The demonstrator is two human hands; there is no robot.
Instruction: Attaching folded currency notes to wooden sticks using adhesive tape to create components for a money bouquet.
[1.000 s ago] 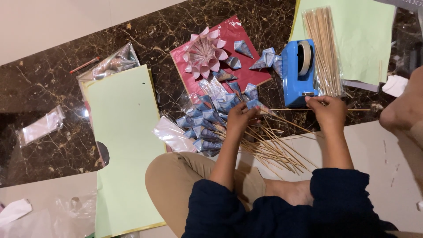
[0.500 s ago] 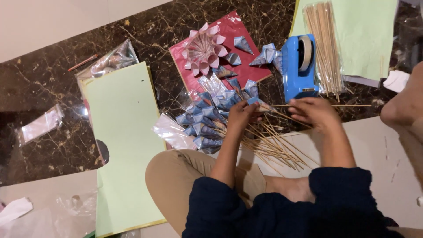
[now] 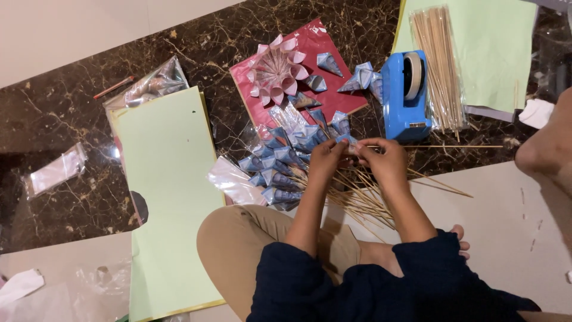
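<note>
I sit on the floor with both hands together over a pile of blue folded paper cones (image 3: 280,170) on wooden skewers (image 3: 363,200). My left hand (image 3: 325,161) pinches a small blue cone at its tip. My right hand (image 3: 384,161) holds the thin skewer (image 3: 453,146) that sticks out to the right from that cone. A blue tape dispenser (image 3: 405,95) stands just beyond my right hand.
A red sheet (image 3: 333,95) carries a pink paper flower (image 3: 277,71) and loose cones. Green paper sheets lie at left (image 3: 170,197) and top right (image 3: 488,48), the latter with a skewer bundle (image 3: 438,65). Clear plastic bags (image 3: 56,170) lie around. Another person's limb (image 3: 551,143) shows at right.
My right hand has moved left from beside the tape dispenser to meet my left hand over the cones. The two hands now work on one cone and skewer.
</note>
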